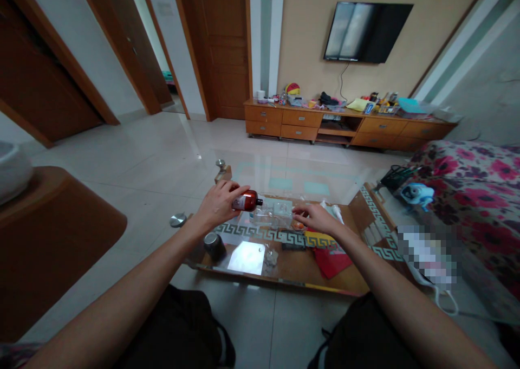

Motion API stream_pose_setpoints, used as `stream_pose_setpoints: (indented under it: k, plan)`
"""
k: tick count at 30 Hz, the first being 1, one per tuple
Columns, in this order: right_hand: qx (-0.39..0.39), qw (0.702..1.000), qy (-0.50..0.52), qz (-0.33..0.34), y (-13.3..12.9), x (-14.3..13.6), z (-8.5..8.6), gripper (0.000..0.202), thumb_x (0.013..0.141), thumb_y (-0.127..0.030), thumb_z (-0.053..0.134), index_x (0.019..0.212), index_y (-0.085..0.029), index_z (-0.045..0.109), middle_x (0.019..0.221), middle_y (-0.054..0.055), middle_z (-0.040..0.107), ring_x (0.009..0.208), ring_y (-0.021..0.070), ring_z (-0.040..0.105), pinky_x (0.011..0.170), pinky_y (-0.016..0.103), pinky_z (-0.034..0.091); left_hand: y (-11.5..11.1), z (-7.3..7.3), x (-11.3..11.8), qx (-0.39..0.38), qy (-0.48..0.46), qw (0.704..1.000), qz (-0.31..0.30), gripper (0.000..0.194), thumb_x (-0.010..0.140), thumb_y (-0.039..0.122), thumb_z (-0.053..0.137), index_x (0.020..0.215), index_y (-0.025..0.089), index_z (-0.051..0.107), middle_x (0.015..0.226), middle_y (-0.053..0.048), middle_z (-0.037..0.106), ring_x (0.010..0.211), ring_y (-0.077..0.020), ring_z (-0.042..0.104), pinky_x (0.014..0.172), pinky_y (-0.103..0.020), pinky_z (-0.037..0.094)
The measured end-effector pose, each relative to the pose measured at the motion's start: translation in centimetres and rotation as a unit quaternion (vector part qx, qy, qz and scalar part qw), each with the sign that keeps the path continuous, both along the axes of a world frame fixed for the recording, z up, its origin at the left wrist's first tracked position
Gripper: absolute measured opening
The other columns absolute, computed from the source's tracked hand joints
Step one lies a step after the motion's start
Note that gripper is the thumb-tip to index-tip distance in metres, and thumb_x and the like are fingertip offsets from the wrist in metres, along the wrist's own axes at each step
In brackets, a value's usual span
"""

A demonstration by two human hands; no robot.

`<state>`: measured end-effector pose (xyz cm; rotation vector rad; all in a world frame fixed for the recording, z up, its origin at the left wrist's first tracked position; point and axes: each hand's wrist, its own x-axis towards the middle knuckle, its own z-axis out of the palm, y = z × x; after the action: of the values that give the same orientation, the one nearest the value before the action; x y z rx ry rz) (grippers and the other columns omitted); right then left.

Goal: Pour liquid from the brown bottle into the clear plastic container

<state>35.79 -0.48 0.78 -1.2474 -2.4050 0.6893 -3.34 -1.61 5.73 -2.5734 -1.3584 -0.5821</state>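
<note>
My left hand (219, 202) is wrapped round a reddish-brown bottle (246, 200) with a black top and a pale label. The bottle is tipped on its side, its top pointing right, over a clear plastic box (273, 213) on the glass coffee table. Whether any liquid leaves it cannot be made out. At the box's right side, my right hand (312, 217) has its fingers drawn together against the edge. Just below those fingers lies a small orange item (298, 225), partly hidden.
A dark metal cup (214, 246), a white sheet (247, 258) and a red packet (331, 261) show at the table's near side. A blue-and-white object (417, 193) stands right. Beyond is a cluttered wooden TV cabinet (300, 118); a brown rounded stand (60, 239) is left.
</note>
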Motion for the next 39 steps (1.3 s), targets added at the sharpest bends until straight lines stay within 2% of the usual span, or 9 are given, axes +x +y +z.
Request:
stream_pose_setpoints:
  k: [39]
  plan:
    - [-0.011, 1.000, -0.004, -0.003, 0.03, -0.05, 0.04, 0.031, 0.101, -0.043, 0.065, 0.122, -0.023, 0.077, 0.109, 0.007, 0.082, 0.089, 0.0220, 0.076, 0.082, 0.034, 0.058, -0.15, 0.06, -0.14, -0.008, 0.005, 1.000, 0.002, 0.079, 0.079, 0.033, 0.082, 0.152, 0.037, 0.052, 0.132, -0.009, 0.060, 0.122, -0.0341, 0.052, 0.102, -0.049, 0.046]
